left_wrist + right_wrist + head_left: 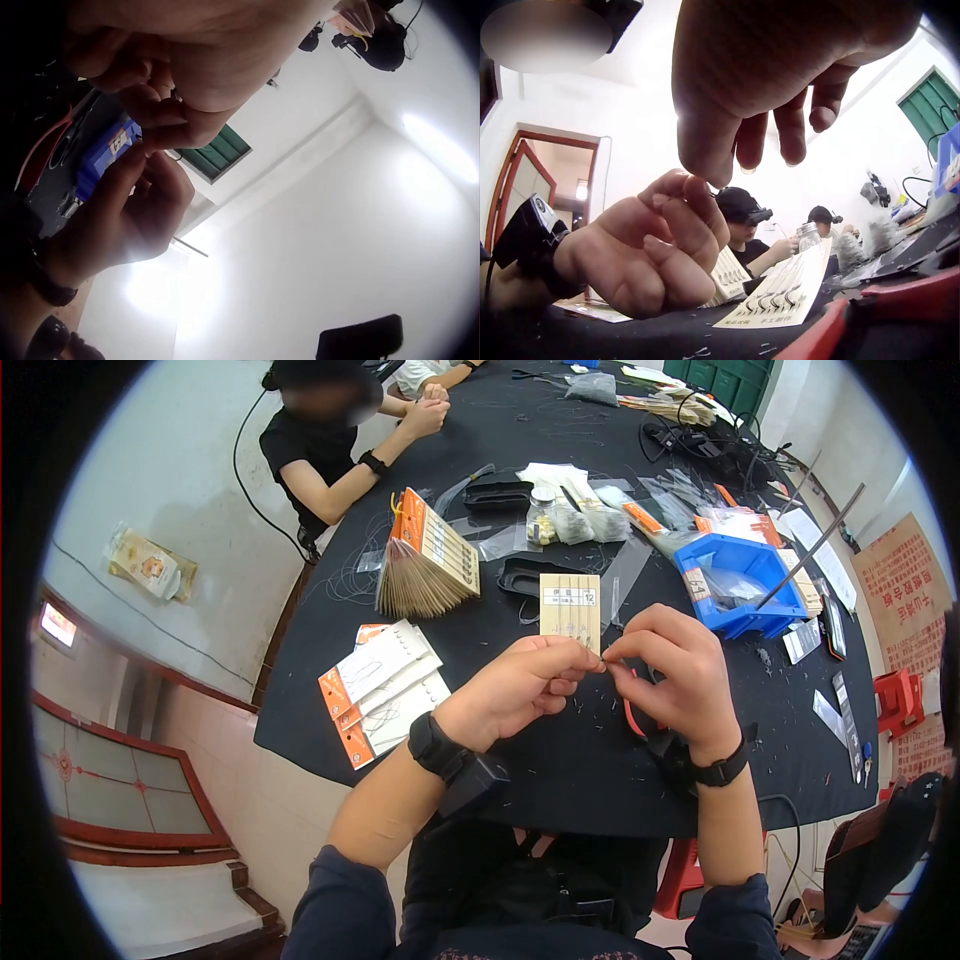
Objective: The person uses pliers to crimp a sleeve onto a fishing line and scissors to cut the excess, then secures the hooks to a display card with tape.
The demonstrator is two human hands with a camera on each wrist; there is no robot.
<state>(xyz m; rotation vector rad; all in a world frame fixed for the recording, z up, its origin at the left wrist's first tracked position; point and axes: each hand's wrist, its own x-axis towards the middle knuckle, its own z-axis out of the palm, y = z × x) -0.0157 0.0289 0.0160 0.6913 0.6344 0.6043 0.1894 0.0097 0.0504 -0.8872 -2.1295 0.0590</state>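
Note:
My left hand (525, 690) and right hand (685, 675) meet fingertip to fingertip over the near part of the black table. Thumb and forefinger of each pinch a tiny dark thing between them; it is mostly hidden by the fingertips, and I cannot tell its kind. Just beyond them lies a tan card (570, 605) with a label, marked 12. The right wrist view shows a row of fish hooks (769, 301) along such a card. Under the right hand is a red-handled tool (633, 718), its handles large in the right wrist view.
Left of my hands lie orange-and-white packets (385, 690). Behind them a fanned stack of tan cards (430, 560) stands upright. A blue bin (745, 585) with a rod across it is at the right, near a jar (541, 518) and plastic bags. Another person (330, 450) sits across the table.

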